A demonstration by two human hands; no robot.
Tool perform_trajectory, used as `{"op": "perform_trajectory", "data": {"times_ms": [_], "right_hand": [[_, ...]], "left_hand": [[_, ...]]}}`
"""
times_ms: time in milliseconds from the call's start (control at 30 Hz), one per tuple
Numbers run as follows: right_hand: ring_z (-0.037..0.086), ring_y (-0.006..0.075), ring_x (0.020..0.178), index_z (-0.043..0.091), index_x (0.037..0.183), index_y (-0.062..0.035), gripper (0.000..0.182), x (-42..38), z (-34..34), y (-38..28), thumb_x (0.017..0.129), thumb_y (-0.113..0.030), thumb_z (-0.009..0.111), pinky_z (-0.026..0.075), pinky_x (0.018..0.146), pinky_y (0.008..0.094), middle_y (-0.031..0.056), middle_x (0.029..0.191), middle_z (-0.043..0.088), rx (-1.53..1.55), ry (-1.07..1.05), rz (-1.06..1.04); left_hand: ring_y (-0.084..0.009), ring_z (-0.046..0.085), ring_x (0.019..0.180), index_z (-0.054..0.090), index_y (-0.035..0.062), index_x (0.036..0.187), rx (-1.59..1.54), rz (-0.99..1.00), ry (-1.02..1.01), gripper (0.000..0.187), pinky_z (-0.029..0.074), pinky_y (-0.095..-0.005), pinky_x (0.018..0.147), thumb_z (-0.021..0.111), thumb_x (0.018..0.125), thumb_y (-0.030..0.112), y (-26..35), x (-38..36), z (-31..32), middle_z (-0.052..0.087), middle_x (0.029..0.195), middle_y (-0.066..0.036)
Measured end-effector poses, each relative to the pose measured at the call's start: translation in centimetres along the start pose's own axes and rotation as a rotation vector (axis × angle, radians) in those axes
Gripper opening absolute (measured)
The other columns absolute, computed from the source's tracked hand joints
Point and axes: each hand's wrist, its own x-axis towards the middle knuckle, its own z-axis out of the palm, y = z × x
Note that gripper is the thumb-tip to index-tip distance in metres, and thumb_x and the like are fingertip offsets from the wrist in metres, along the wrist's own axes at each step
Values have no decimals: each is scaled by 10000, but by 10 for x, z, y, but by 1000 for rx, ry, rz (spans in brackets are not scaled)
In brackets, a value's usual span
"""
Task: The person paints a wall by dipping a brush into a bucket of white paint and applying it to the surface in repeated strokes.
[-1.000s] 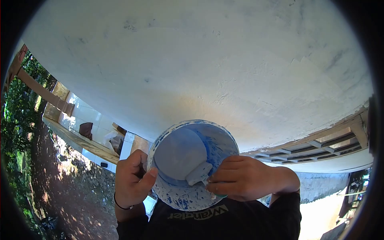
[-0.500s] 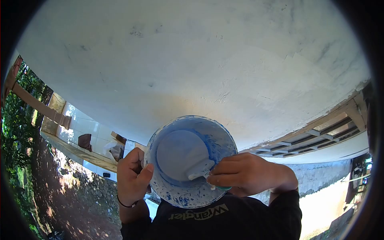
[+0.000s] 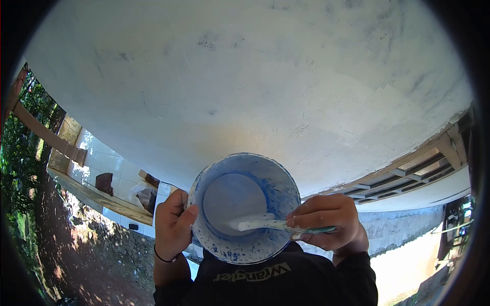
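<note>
A round paint bucket [image 3: 284, 181], white with blue smears inside and out, sits in front of my chest with pale blue-white paint in its bottom. My left hand [image 3: 173, 224] grips the bucket's left rim, thumb over the edge. My right hand [image 3: 326, 220] holds a paintbrush [image 3: 265, 223] by its green handle. The paint-coated bristles lie low inside the bucket, pointing left across the paint.
A large white plastered wall [image 3: 245, 86] fills the upper view. A vent grille [image 3: 408, 176] runs along its right edge. At left are a tiled ledge [image 3: 107, 168], bare earth [image 3: 81, 250] and green foliage [image 3: 18, 163].
My right hand has drawn back to the right, off the bucket's rim, turning the brush flatter so the bristles lie across the paint. The bucket has barely shifted.
</note>
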Motion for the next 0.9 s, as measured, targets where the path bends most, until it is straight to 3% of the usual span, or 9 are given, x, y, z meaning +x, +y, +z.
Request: {"op": "perform_trajectory", "data": {"times_ms": [67,133,200,400,533,600,667,800,900], "right_hand": [[659,201,720,627,860,-6,197,-8,6,12,687,19,716,539,583,294,137,877,641,179,285,91],[665,224,724,601,863,36,140,-11,8,20,735,48,657,557,580,304,155,875,619,150,314,106],[664,255,667,549,906,55,127,-12,12,24,780,63,566,576,552,318,166,870,589,552,659,135],[652,283,603,453,1002,49,176,-5,-17,12,872,-69,457,584,500,355,201,876,542,738,972,70],[653,299,629,464,1034,60,202,-6,-15,9,893,-79,430,589,513,368,211,934,533,793,1017,-43],[654,329,659,486,1038,57,188,-11,1,21,894,-54,437,581,547,403,207,901,562,754,826,-47],[654,336,659,491,1017,50,163,-14,25,30,893,-48,451,574,562,425,200,881,573,720,788,25],[652,322,665,502,983,26,114,-2,12,18,886,-28,476,572,574,417,163,874,573,801,897,-129],[649,297,665,508,978,9,104,-9,21,24,887,-32,480,562,547,385,142,855,564,698,815,-88]], "left_hand": [[-17,365,492,480,0,747,-4,49,32,265,280,-180,450,583,850,221,-13,2,-6,468,555,14],[-31,330,498,445,12,705,128,24,25,275,276,-207,446,575,854,204,-17,1,-15,430,530,16],[-39,316,503,424,16,687,168,-35,29,277,273,-224,445,568,853,185,3,1,-12,409,517,11],[-57,302,504,391,11,655,315,-30,77,281,269,-261,437,548,852,136,14,3,-23,368,488,-16],[-60,300,501,386,12,647,324,49,133,288,259,-264,435,545,849,140,19,1,-27,358,488,-24],[-59,300,503,381,14,643,332,50,135,290,255,-263,435,544,848,138,14,0,-29,356,489,-22],[-58,299,505,375,16,640,339,44,133,292,251,-262,436,542,846,137,7,-1,-31,353,491,-20],[-54,297,511,364,21,634,289,20,132,293,243,-256,436,540,841,128,7,-4,-33,349,497,-14],[-54,296,515,361,23,632,262,15,156,294,240,-256,439,541,838,129,3,-5,-35,345,502,-13]]}}
